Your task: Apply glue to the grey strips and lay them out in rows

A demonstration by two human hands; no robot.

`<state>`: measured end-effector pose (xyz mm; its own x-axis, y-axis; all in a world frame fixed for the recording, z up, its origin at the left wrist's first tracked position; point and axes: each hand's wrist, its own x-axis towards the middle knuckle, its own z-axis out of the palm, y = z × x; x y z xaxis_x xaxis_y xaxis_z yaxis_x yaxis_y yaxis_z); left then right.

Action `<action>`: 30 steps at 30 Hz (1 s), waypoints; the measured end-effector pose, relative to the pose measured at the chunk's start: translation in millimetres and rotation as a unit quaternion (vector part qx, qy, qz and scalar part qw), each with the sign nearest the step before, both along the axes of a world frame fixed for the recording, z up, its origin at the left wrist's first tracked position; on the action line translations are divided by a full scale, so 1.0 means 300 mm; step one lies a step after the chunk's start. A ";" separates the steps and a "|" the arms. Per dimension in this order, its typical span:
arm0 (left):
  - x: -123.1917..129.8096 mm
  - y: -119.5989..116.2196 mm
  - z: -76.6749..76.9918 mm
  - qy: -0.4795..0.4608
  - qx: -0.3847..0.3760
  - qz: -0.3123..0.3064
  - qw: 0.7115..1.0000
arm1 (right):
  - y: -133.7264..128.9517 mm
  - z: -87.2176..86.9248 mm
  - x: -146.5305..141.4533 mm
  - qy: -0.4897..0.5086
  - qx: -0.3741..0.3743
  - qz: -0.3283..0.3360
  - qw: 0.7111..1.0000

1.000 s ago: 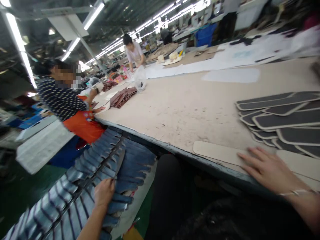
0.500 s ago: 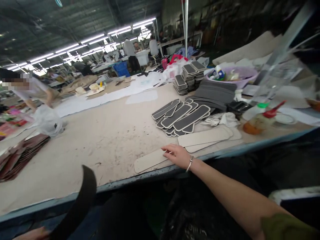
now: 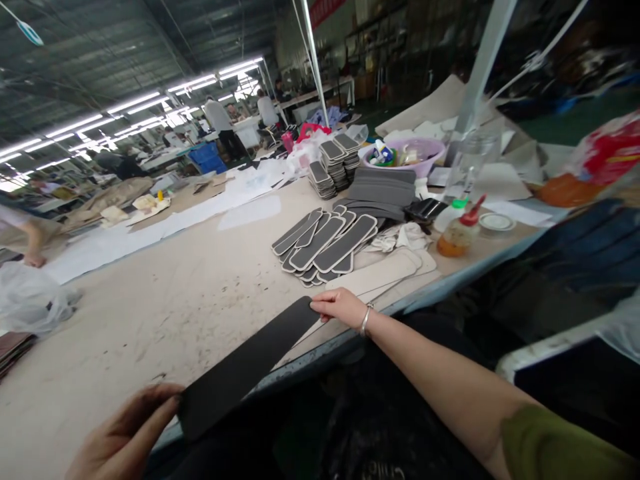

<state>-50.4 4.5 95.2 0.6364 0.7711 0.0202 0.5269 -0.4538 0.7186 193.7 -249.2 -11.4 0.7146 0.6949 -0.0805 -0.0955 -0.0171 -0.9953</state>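
A long dark grey strip with rounded corners (image 3: 245, 367) is stretched between my two hands above the table's front edge. My left hand (image 3: 133, 427) pinches its near left end between thumb and fingers. At the far right end, my right hand (image 3: 343, 309), with a bracelet at the wrist, grips the corner. Under the strip a beige strip lies on the table, mostly covered. Just beyond my right hand are more beige strips (image 3: 375, 275), overlapping. Behind them lies a loose pile of grey pieces with pale borders (image 3: 323, 243).
Neat stacks of bordered pieces (image 3: 336, 160) stand farther back, near dark grey sheets (image 3: 380, 190) and a purple basin (image 3: 407, 152). A bottle with orange liquid (image 3: 455, 239) is at the right. Another person's arm (image 3: 33, 237) reaches beside a clear plastic bag (image 3: 33, 297) at left.
My left hand has risen from the lower left, bringing the dark strip over the table. My right hand has gone from the beige strip to the dark strip's far end. The view has swung right.
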 end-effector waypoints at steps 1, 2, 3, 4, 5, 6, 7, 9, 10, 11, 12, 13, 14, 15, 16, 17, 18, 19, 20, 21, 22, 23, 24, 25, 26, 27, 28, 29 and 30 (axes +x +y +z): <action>0.026 -0.002 0.001 -0.016 -0.027 -0.012 0.999 | -0.009 0.002 0.013 -0.008 -0.008 -0.010 1.000; 0.052 0.001 -0.005 -0.032 -0.056 -0.023 0.998 | -0.015 0.004 0.025 -0.021 -0.019 -0.018 0.999; 0.076 0.008 -0.018 -0.044 -0.083 -0.028 0.995 | -0.019 0.005 0.035 -0.040 -0.035 -0.025 0.998; 0.100 0.018 -0.038 -0.050 -0.104 -0.026 0.993 | -0.020 0.005 0.043 -0.063 -0.057 -0.034 0.996; 0.123 0.029 -0.063 -0.054 -0.120 -0.027 0.991 | -0.018 0.004 0.048 -0.089 -0.084 -0.045 0.991; 0.144 0.040 -0.093 -0.055 -0.128 -0.027 0.990 | -0.015 0.000 0.052 -0.116 -0.114 -0.057 0.985; 0.163 0.050 -0.126 -0.047 -0.131 -0.030 0.990 | -0.009 -0.004 0.053 -0.142 -0.147 -0.070 0.976; 0.194 0.064 -0.193 -0.022 -0.123 -0.035 0.992 | 0.004 -0.018 0.054 -0.185 -0.205 -0.089 0.957; 0.206 0.067 -0.224 -0.006 -0.117 -0.037 0.992 | 0.010 -0.026 0.054 -0.202 -0.228 -0.093 0.948; 0.215 0.069 -0.253 0.009 -0.110 -0.038 0.993 | 0.015 -0.034 0.055 -0.217 -0.251 -0.092 0.939; 0.221 0.071 -0.279 0.025 -0.103 -0.036 0.994 | 0.018 -0.042 0.056 -0.231 -0.270 -0.087 0.931; 0.225 0.072 -0.302 0.039 -0.096 -0.034 0.994 | 0.021 -0.048 0.057 -0.243 -0.287 -0.081 0.923; 0.226 0.074 -0.323 0.052 -0.091 -0.033 0.994 | 0.024 -0.054 0.059 -0.253 -0.302 -0.076 0.916; 0.227 0.076 -0.340 0.066 -0.088 -0.034 0.993 | 0.025 -0.058 0.060 -0.262 -0.316 -0.071 0.909; 0.226 0.079 -0.356 0.082 -0.087 -0.036 0.992 | 0.027 -0.061 0.062 -0.270 -0.329 -0.067 0.902; 0.226 0.083 -0.369 0.096 -0.087 -0.038 0.991 | 0.029 -0.062 0.063 -0.277 -0.342 -0.063 0.896; 0.226 0.088 -0.381 0.109 -0.087 -0.039 0.990 | 0.031 -0.063 0.063 -0.282 -0.353 -0.060 0.890; 0.227 0.093 -0.392 0.121 -0.086 -0.040 0.988 | 0.034 -0.062 0.064 -0.285 -0.364 -0.057 0.885; 0.228 0.098 -0.401 0.133 -0.081 -0.041 0.987 | 0.037 -0.062 0.064 -0.288 -0.374 -0.054 0.880; 0.231 0.102 -0.410 0.145 -0.070 -0.042 0.986 | 0.040 -0.061 0.065 -0.290 -0.383 -0.052 0.876; 0.234 0.104 -0.416 0.157 -0.056 -0.044 0.985 | 0.043 -0.061 0.066 -0.291 -0.391 -0.048 0.872; 0.237 0.106 -0.422 0.168 -0.038 -0.047 0.984 | 0.047 -0.060 0.067 -0.292 -0.397 -0.045 0.869; 0.240 0.106 -0.426 0.179 -0.019 -0.049 0.983 | 0.050 -0.060 0.068 -0.293 -0.403 -0.042 0.866; 0.242 0.104 -0.428 0.186 -0.001 -0.050 0.981 | 0.052 -0.061 0.070 -0.294 -0.408 -0.039 0.863; 0.243 0.101 -0.429 0.192 0.014 -0.049 0.980 | 0.054 -0.061 0.071 -0.295 -0.412 -0.037 0.861; 0.243 0.098 -0.428 0.195 0.024 -0.049 0.979 | 0.055 -0.062 0.071 -0.297 -0.415 -0.035 0.859; 0.242 0.094 -0.427 0.196 0.029 -0.048 0.979 | 0.056 -0.063 0.071 -0.299 -0.418 -0.033 0.857; 0.241 0.090 -0.426 0.196 0.029 -0.048 0.979 | 0.057 -0.063 0.071 -0.302 -0.419 -0.032 0.856; 0.238 0.087 -0.423 0.193 0.024 -0.050 0.980 | 0.057 -0.064 0.071 -0.304 -0.420 -0.030 0.855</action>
